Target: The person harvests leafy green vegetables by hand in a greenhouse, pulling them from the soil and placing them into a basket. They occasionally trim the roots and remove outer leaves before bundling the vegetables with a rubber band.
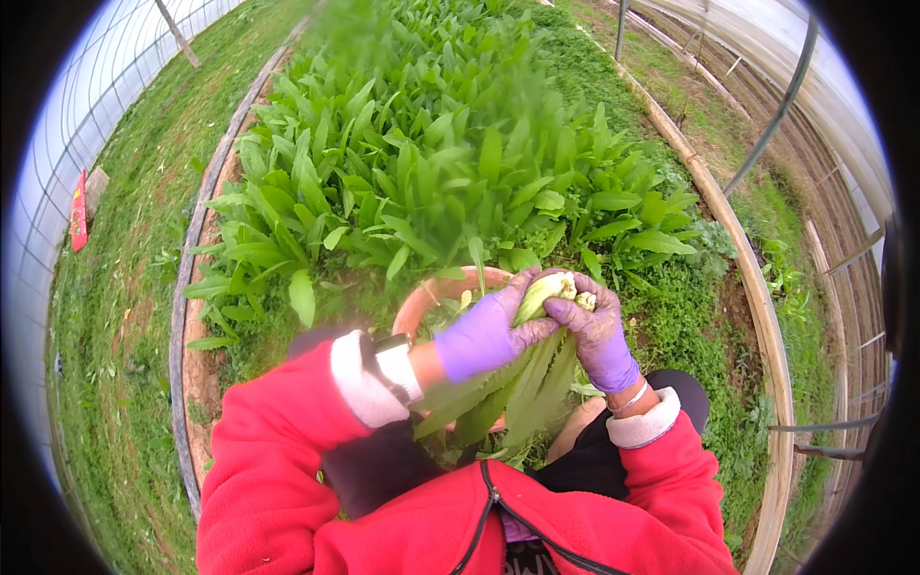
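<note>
- Nearest: red fleece sleeves with pale cuffs are coming in from the lower edge; a wrist device with a white strap (pixel 396 364) is sitting on the left forearm.
- Left hand (pixel 484 335) in a purple rubber glove is wrapping closed around the pale stalk end of a long-leaved green vegetable plant (pixel 537 369); its leaves are hanging down toward the lap.
- Right hand (pixel 599 335), also purple-gloved, is pinching shut at the cut whitish base of the same plant, fingertips working at the stub.
- The plant is being held in the air between both hands, above a round terracotta-coloured basin (pixel 450 285) partly hidden under the arms.
- Risk, as I judge it: the grip is bunching only the stalk end, so loose outer leaves may be slipping free and falling outside the basin onto the weedy ground.
- Risk: pulling hard at the base may be tearing good leaves or snapping the stalk.
- Farther out: a raised bed of leafy green plants (pixel 431 163) edged by a curved board (pixel 738 259), then greenhouse sheeting (pixel 57 172).
</note>
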Action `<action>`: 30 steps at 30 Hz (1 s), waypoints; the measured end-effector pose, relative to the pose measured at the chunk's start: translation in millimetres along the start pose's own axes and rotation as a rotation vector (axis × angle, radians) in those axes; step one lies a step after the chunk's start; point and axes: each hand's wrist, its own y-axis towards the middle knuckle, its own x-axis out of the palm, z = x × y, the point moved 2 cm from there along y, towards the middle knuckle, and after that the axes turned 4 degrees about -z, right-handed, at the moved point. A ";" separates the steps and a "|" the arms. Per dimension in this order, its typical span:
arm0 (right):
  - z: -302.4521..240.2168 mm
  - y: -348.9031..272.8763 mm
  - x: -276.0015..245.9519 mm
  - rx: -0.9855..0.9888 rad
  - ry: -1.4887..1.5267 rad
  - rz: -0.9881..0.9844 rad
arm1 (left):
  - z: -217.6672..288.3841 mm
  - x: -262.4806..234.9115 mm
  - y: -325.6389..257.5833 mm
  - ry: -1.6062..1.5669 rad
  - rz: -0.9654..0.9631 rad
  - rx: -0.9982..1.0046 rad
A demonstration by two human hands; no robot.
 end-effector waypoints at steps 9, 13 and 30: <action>-7.0 -7.1 16.9 0.028 -0.079 -0.009 | -17.1 28.1 -5.3 0.280 0.097 -0.082; -19.7 -6.0 18.9 0.084 -0.023 0.071 | -8.6 29.8 2.2 0.186 0.127 0.063; -63.7 -13.6 -90.0 -0.334 -0.171 0.550 | -123.9 -167.4 -12.5 0.359 -0.676 -0.685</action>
